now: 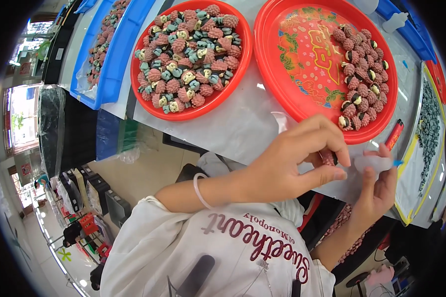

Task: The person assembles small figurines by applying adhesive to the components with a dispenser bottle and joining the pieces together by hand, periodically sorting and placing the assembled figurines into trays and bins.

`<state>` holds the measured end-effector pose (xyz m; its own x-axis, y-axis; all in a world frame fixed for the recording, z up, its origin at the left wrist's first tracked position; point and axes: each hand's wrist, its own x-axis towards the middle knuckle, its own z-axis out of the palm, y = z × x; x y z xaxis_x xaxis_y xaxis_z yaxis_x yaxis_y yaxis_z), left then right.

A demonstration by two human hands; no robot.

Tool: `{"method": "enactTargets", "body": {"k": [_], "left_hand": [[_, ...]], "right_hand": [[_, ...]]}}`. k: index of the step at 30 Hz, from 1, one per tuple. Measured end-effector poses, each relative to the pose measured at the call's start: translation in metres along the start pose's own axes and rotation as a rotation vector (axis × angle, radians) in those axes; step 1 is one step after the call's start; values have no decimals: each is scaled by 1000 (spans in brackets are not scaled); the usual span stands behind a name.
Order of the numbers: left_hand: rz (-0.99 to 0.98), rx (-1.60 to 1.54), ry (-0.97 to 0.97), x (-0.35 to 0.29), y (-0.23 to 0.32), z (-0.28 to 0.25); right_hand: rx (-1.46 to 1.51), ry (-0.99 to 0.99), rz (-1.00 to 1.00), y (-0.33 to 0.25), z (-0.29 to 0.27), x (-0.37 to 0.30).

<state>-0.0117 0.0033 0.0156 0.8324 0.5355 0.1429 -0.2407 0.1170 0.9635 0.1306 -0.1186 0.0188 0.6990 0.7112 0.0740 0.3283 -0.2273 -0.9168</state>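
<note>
My left hand (302, 153), with a pale bangle on its wrist, pinches a small ribbed pink piece (328, 157) that has a dark part; the fingers cover most of it. Close on its right, my right hand (376, 190) grips a small translucent white squeeze bottle (371, 162) with a blue tip pointing right. Just beyond both hands lies a round red tray (295, 94) with a printed pattern. Along its right side sit many ribbed pink pieces (364, 74) with dark and cream parts.
At the far left, a red bowl (245, 54) is heaped with pink pieces bearing grey-blue and cream parts. A blue bin (106, 64) stands further left. Small dark grey-green pieces (428, 128) lie on a yellow-edged sheet at right. A red marker-like stick (394, 134) rests by the tray.
</note>
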Motion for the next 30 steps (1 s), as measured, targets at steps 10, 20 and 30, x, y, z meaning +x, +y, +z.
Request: {"method": "enactTargets", "body": {"k": [10,20,30], "left_hand": [[3,-206,-43,-4,-20,9],[-98,-352,-25,-3,-23,12],[-153,-300,-7,-2,-23,13]], "right_hand": [[26,103,-71,-11,-39,-8],[226,59,-152,-17,-44,-7],[162,-88,-172,-17,-50,-9]]}}
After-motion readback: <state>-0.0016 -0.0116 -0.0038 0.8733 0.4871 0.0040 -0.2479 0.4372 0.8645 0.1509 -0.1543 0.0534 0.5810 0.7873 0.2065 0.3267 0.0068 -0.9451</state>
